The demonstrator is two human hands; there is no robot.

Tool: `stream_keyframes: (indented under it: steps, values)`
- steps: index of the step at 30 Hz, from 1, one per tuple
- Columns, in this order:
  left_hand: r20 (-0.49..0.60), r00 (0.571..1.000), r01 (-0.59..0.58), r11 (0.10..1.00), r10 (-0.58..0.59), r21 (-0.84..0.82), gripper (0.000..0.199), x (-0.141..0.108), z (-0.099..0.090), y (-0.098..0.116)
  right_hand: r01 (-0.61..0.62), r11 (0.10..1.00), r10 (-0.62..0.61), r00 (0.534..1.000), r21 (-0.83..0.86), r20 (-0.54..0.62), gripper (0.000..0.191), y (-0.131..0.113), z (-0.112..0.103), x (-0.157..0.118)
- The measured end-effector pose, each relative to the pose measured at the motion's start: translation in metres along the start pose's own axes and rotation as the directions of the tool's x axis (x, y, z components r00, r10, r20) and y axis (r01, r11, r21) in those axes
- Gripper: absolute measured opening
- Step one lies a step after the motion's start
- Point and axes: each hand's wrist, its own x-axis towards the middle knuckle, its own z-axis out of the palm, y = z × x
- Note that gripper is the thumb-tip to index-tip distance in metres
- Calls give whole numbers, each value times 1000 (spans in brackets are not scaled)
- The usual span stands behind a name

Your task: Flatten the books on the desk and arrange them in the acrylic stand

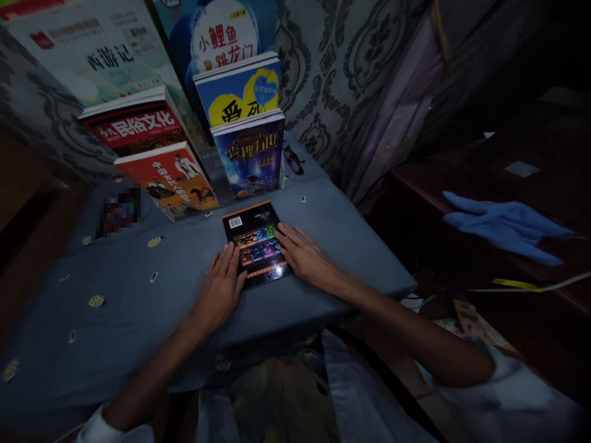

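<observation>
A dark book (257, 274) lies on the cloth-covered table, its barcode and rows of small bright pictures facing up. My left hand (222, 280) rests along its left edge, fingers stretched forward and touching the cover. Across from it, my right hand (302, 253) lies flat over the right edge, fingers extended onto the book. Neither hand is closed around it. Just beyond stands a blue-purple book (252, 157) with gold lettering, upright in front of a blue and yellow book (242, 89).
An orange book (168, 181) and a red book (138, 126) stand at the left, before a large pale book (92, 58). Dark glasses (294, 160) lie near the patterned curtain. A blue glove (503, 224) rests on a dark surface at the right, past the table's edge.
</observation>
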Motion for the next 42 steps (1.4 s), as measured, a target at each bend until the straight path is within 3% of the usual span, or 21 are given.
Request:
stream_keyframes:
  steps: [6, 11, 15, 18, 22, 26, 29, 33, 42]
  values:
    - [-6, 998, -55, 996, 55, 69, 62, -45, -9, 38, 18, 999, -18, 1000, -37, -2, 49, 2, 0, -1]
    - [-20, 999, -47, 992, 50, 117, 64, -58, -9, 49, 112, 990, -109, 994, -86, 30, 47, -17, 0, 14]
    - [-44, 998, -37, 986, 45, 160, 62, -56, -7, 51, 326, 945, -325, 927, 29, 189, 46, -48, 19, 43]
    - [-50, 998, -27, 983, 36, 179, 61, -55, -6, 52, 365, 929, -369, 895, 66, 251, 43, -60, 39, 70]
    - [-50, 998, -20, 980, 31, 195, 60, -55, -6, 54, 315, 948, -317, 923, 48, 218, 45, -44, 45, 103]
    - [-40, 999, -15, 982, 23, 188, 61, -55, -7, 55, 94, 995, -91, 979, -9, 181, 49, -11, 28, 120]
    - [-43, 999, -18, 986, 25, 168, 62, -55, -7, 55, 7, 1000, -3, 988, -26, 152, 52, 9, 15, 112]
    - [-62, 998, -12, 992, 20, 129, 63, -55, -6, 54, -44, 998, 46, 996, -34, 77, 54, 19, 8, 81]
    - [-82, 997, 1, 997, 6, 74, 60, -56, -2, 55, -21, 994, 21, 1000, -104, 3, 50, -10, 3, 7]
